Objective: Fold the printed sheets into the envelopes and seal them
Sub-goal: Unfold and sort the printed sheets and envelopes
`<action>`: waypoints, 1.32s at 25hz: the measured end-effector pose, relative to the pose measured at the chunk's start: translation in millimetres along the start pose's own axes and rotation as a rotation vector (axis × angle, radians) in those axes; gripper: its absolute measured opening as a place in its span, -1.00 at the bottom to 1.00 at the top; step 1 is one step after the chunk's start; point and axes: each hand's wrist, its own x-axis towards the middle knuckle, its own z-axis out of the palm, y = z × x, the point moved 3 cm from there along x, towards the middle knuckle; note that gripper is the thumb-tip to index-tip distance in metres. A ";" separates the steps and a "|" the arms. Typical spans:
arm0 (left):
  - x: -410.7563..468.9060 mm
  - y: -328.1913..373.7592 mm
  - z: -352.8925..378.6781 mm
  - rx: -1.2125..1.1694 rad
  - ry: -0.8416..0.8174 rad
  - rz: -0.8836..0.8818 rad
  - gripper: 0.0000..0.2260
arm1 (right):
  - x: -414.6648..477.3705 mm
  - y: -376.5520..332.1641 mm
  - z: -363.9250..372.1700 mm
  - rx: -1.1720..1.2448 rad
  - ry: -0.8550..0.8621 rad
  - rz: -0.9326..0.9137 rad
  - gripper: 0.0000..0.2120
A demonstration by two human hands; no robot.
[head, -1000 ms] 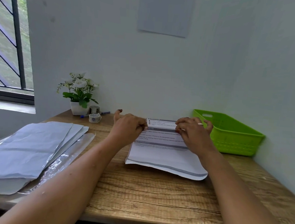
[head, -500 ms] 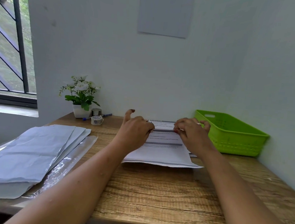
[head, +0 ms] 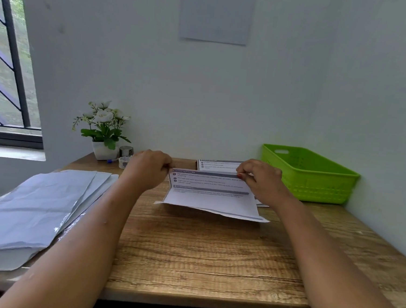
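Note:
A printed sheet point(head: 212, 198) with grey bands of text is held above the wooden desk point(head: 201, 253), its near edge drooping toward me. My left hand point(head: 147, 170) pinches its far left corner and my right hand point(head: 260, 180) pinches its far right corner. Behind it more printed sheets point(head: 220, 165) lie flat on the desk near the wall. A stack of pale grey envelopes point(head: 32, 211) lies at the left edge of the desk, fanned out.
A green plastic basket point(head: 309, 176) stands at the back right against the wall. A small potted plant point(head: 104, 131), a tape roll point(head: 124, 162) and a small tin sit at the back left. A window is on the left.
Both hands have lifted the sheet's far edge off the stack and drawn it toward me. The sheets underneath now show behind it.

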 end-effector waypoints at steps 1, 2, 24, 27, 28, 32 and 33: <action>-1.5 -5.9 -0.7 0.041 -0.024 -0.063 -0.85 | -0.3 -0.4 1.0 0.014 -0.007 -0.005 -0.86; -2.9 -12.0 -0.6 0.080 -0.043 -0.137 -0.87 | -0.4 -1.0 2.1 0.025 -0.014 -0.009 -0.86; -9.0 29.6 65.2 -0.009 -0.666 0.091 -0.57 | -9.9 8.2 4.7 0.005 -0.330 0.120 -0.85; -10.7 31.2 67.0 -0.004 -0.689 0.071 -0.48 | -9.6 14.8 3.2 -0.042 -0.343 0.191 -0.89; -11.2 30.3 68.2 -0.024 -0.698 0.048 -0.38 | -9.2 16.5 3.4 -0.035 -0.352 0.203 -0.84; -10.6 26.5 71.9 -0.023 -0.652 0.052 -0.46 | -10.3 9.0 2.1 0.244 -0.343 0.293 -0.71; -9.6 27.0 71.5 -0.015 -0.639 0.066 -0.51 | -11.1 6.9 2.8 0.263 -0.346 0.310 -0.67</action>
